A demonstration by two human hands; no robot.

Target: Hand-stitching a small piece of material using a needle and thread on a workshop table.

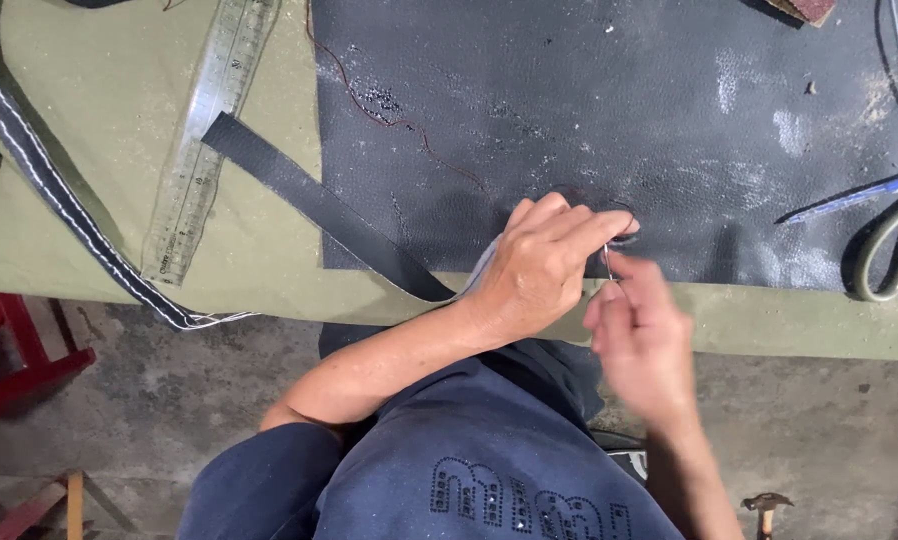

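Note:
My left hand (539,265) is closed on the end of a long black strap (299,190) at the near edge of the table, fingers curled over it. The strap runs away to the upper left across the green table cover (259,250). My right hand (639,340), blurred by motion, is just right of the left one and pinches a thin metal needle (607,263) that points up toward the strap end. A loop of dark thread (624,225) lies by my left fingertips on the black leather sheet (609,120).
A clear plastic ruler (209,130) lies at the left. A second dark strap with white stitching (49,190) crosses the far left. Scissors (894,250) and a blue pen (859,197) sit at the right edge. A hammer (764,505) lies on the floor, a red stool (9,350) at left.

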